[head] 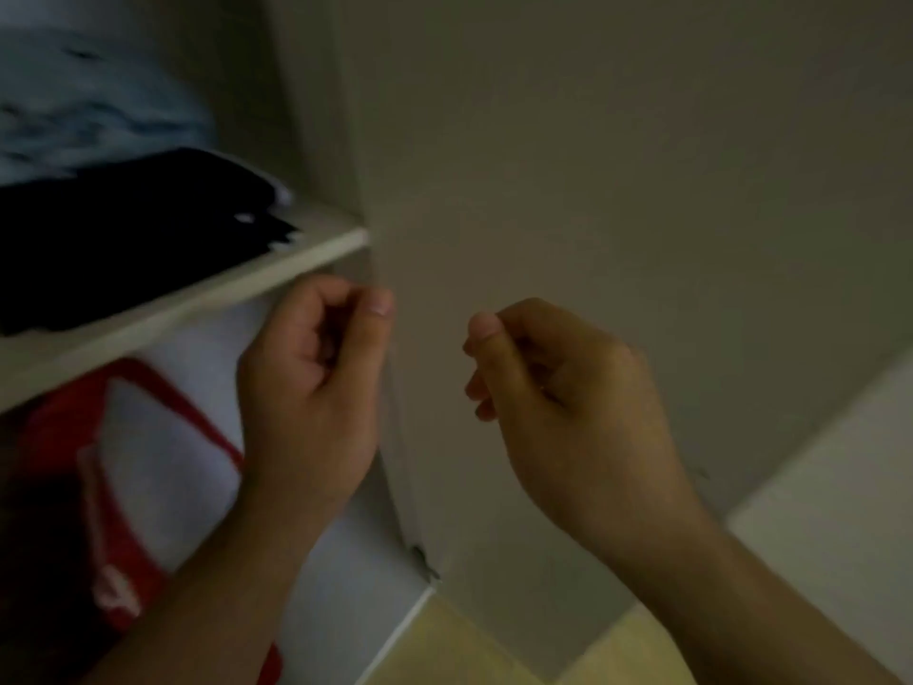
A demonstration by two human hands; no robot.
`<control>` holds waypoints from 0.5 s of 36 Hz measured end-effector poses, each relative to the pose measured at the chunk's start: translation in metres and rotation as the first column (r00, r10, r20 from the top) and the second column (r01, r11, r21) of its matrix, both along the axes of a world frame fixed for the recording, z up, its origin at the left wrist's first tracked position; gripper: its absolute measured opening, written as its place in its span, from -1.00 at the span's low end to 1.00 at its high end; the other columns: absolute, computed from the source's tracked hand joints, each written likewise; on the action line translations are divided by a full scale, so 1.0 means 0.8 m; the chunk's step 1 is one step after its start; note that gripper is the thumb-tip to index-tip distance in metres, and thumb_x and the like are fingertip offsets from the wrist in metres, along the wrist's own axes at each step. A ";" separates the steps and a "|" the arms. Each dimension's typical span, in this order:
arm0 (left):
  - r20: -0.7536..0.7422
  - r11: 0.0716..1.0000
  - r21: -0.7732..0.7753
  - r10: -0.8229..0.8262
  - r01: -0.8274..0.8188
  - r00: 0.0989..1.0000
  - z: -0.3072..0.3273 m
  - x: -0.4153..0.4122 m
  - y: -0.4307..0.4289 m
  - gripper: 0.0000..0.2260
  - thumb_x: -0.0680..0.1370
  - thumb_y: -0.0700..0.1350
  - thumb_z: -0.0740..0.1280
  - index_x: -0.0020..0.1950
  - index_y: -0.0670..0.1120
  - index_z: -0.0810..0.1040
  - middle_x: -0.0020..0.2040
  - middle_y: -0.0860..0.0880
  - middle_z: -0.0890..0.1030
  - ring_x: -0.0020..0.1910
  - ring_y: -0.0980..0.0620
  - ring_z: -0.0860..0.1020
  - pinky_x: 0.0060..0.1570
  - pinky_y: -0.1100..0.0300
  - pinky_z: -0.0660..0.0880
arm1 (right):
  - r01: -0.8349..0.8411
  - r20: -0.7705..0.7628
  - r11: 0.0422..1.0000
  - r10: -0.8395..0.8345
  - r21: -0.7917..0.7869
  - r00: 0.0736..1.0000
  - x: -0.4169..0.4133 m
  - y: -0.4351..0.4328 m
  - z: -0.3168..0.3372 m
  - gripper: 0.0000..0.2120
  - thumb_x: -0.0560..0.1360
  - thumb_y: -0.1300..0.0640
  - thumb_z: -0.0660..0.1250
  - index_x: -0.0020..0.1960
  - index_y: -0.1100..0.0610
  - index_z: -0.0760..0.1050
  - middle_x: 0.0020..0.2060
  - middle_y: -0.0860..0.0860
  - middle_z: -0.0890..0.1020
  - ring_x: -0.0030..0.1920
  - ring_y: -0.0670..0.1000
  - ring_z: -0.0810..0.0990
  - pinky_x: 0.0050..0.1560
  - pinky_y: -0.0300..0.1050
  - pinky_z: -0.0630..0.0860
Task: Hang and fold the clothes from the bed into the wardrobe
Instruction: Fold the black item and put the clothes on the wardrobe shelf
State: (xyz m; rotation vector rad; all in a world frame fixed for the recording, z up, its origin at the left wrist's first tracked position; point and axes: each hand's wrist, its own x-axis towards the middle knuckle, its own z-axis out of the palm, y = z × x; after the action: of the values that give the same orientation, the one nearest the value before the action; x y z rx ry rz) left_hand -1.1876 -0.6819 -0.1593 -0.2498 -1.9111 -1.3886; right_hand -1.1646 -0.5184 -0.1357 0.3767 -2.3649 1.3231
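Hands at the wardrobe (316,116), folded clothes stowed beside the left one.

Left hand (311,388) curled, nothing seen in it, just right of the white-and-red shirt (163,437); right hand (563,388) curled too, thumb on forefinger, apparently empty; blur noted. Likely risks: shirt edge dragged out of fold by a careless left-hand pull; knuckles knocked on the shelf (197,299) just above. Above that shelf, a black pile (123,229), then a blue pile (89,106); panel (593,165) behind the right hand, its edge between both hands, barring that hand from the compartment.
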 end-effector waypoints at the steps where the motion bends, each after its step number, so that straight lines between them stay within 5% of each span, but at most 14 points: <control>1: 0.001 0.999 0.014 -0.052 0.051 0.999 -0.005 0.005 0.021 -0.80 0.59 0.15 0.27 -0.16 0.10 0.51 -0.41 0.08 0.46 -0.42 0.05 0.38 -0.39 0.14 0.34 | 0.057 0.007 0.998 -0.057 -0.003 0.998 0.017 0.020 -0.002 -0.65 0.63 -0.12 0.18 -0.19 0.07 0.53 -0.39 0.02 0.61 -0.39 -0.01 0.60 -0.32 -0.01 0.50; 4: 0.005 0.968 0.066 -0.242 0.241 0.970 -0.013 0.028 0.089 -0.78 0.59 0.18 0.28 -0.16 0.11 0.53 -0.41 0.06 0.44 -0.42 -0.02 0.35 -0.43 0.04 0.35 | 0.225 0.000 0.974 -0.225 0.015 0.974 0.068 0.080 -0.003 -0.59 0.62 -0.16 0.13 -0.22 0.09 0.51 -0.43 0.03 0.58 -0.41 0.03 0.58 -0.34 0.06 0.50; 8: -0.045 0.889 -0.104 -0.453 0.447 0.891 -0.006 0.078 0.187 -0.80 0.63 0.14 0.25 -0.14 0.10 0.48 -0.38 0.08 0.46 -0.44 0.13 0.39 -0.48 0.14 0.36 | 0.441 0.046 0.897 -0.440 -0.021 0.897 0.142 0.161 -0.005 -0.55 0.60 -0.21 0.10 -0.24 0.07 0.49 -0.41 0.04 0.59 -0.40 0.03 0.58 -0.33 0.05 0.50; 11: -0.060 0.802 -0.207 -0.582 0.560 0.811 0.002 0.126 0.260 -0.86 0.64 0.05 0.26 -0.10 0.07 0.48 -0.31 0.08 0.51 -0.39 0.15 0.45 -0.42 0.34 0.36 | 0.582 0.069 0.813 -0.579 -0.028 0.812 0.208 0.225 -0.013 -0.52 0.60 -0.22 0.08 -0.24 0.11 0.48 -0.41 0.05 0.58 -0.38 0.06 0.58 -0.30 0.11 0.52; 18: 0.037 0.606 -0.253 -0.773 0.754 0.634 -0.023 0.284 0.440 -0.83 0.62 0.01 0.31 -0.14 -0.01 0.52 -0.35 0.05 0.50 -0.40 0.06 0.46 -0.42 0.35 0.35 | 0.829 0.100 0.559 -0.824 -0.017 0.558 0.413 0.373 -0.041 -0.51 0.58 -0.25 0.07 -0.29 0.07 0.47 -0.42 0.03 0.59 -0.38 0.02 0.58 -0.29 0.12 0.57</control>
State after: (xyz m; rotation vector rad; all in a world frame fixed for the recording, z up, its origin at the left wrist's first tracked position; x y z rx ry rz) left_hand -0.9603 -0.3303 -0.1777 -1.3797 -1.9845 -1.6048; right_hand -0.8340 -0.2197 -0.1688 -0.7778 -2.0610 0.9115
